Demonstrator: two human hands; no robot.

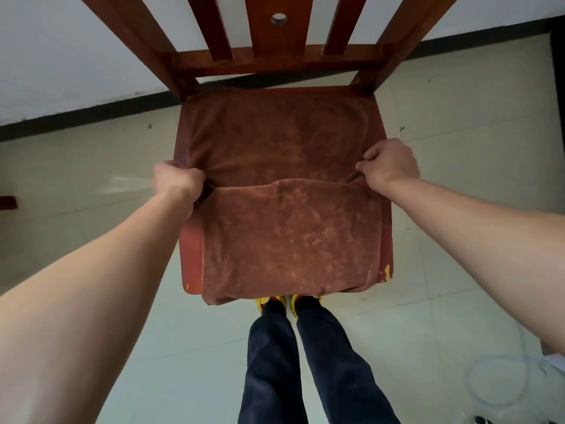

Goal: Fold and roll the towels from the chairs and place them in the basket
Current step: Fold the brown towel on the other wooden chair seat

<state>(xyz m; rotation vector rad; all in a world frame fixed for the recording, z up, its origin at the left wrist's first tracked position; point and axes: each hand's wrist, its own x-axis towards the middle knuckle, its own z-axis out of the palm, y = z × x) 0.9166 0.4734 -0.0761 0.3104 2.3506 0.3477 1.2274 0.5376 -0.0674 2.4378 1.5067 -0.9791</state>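
A rust-brown towel point(284, 228) lies spread over the seat of a red-brown wooden chair point(189, 258), and its near part is folded up over itself, the folded edge running across the middle of the seat. My left hand point(175, 180) grips the left end of that folded edge at the seat's left side. At the seat's right side my right hand point(388, 166) pinches the right end of the same edge. The towel's near fold hangs slightly past the seat's front. No basket is in view.
The chair back with its slats point(269, 32) rises just beyond the seat, close to a white wall with a black skirting point(76, 116). My legs and yellow shoes point(276, 301) stand at the chair's front edge. A white cable point(492, 381) coils on the tiled floor at the lower right.
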